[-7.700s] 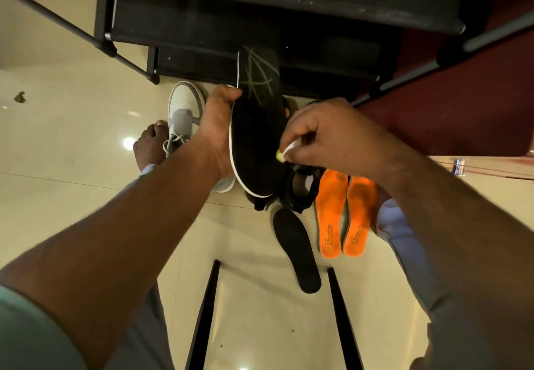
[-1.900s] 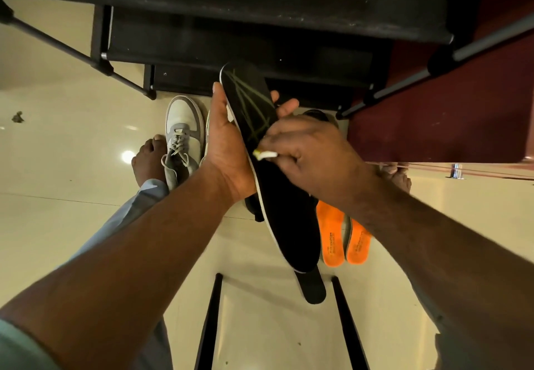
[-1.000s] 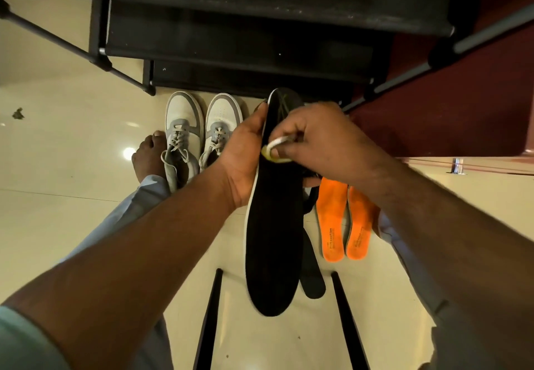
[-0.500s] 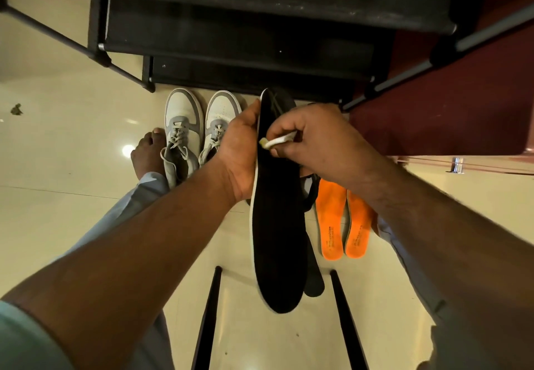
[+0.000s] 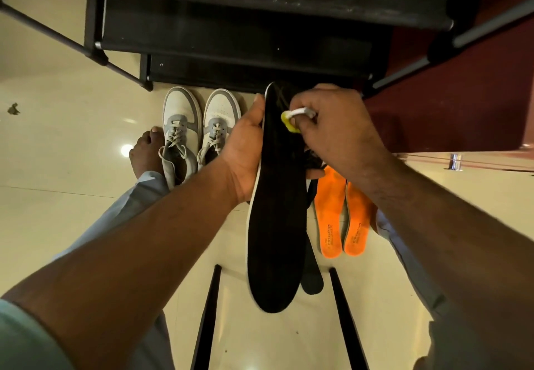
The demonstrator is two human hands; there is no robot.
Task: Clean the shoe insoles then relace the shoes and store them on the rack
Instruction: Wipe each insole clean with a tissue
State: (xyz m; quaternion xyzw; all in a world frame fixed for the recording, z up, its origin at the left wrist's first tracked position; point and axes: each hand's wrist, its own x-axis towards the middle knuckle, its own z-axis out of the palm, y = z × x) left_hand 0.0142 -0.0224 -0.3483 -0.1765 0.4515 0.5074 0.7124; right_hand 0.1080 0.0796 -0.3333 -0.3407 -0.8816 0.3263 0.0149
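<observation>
- Head view: a long black insole [image 5: 276, 225] hangs upright at centre frame, toe end at 12 o'clock by the black shoe rack [image 5: 237, 37], heel end at 6 o'clock.
- Since half a second ago the insole has barely shifted. The yellow-and-white cleaning pad [image 5: 291, 119] has slid slightly down the toe area, so scrubbing looks to be continuing.
- Left hand [image 5: 245, 150] grips the insole's left edge, thumb curled over it.
- Right hand [image 5: 326, 127] pinches the pad against the insole near 1 o'clock.
- Two orange insoles [image 5: 344, 213] lie on the floor at 4 o'clock.
- Grey-and-white sneakers [image 5: 199, 127] stand at 10 o'clock, laced, not yet racked.
</observation>
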